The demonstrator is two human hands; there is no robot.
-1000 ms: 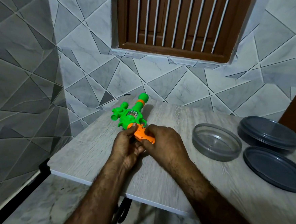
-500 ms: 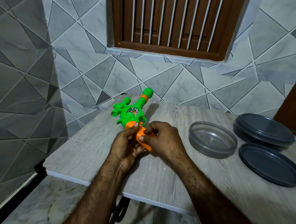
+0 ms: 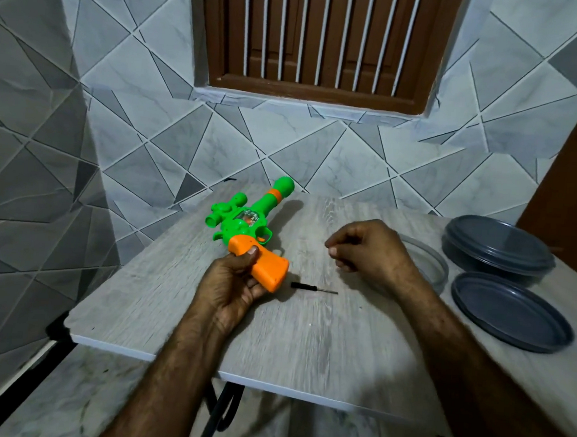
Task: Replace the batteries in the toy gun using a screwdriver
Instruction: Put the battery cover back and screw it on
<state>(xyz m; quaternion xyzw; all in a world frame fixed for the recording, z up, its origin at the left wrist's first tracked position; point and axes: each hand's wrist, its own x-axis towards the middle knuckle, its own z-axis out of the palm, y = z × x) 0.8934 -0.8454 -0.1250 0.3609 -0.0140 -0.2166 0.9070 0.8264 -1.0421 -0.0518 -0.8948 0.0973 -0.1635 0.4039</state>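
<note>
A green toy gun [image 3: 246, 220] with an orange grip lies on the grey wood-grain table [image 3: 306, 339], its barrel pointing to the far wall. My left hand [image 3: 233, 282] holds the orange grip, thumb on top. A small black screwdriver [image 3: 313, 288] lies flat on the table just right of the grip, touched by neither hand. My right hand [image 3: 370, 251] hovers above the table to the right of the gun, fingers curled with thumb and fingertips pinched together; I cannot tell whether something tiny sits between them.
A clear round container [image 3: 439, 266] stands behind my right wrist. A dark lidded container [image 3: 497, 246] and a separate dark lid [image 3: 509, 312] sit at the right. Tiled walls close in on the left and far sides. The table's front edge is near.
My right hand has let go of the orange grip and moved right and up. The screwdriver now shows on the table. My left hand still holds the grip.
</note>
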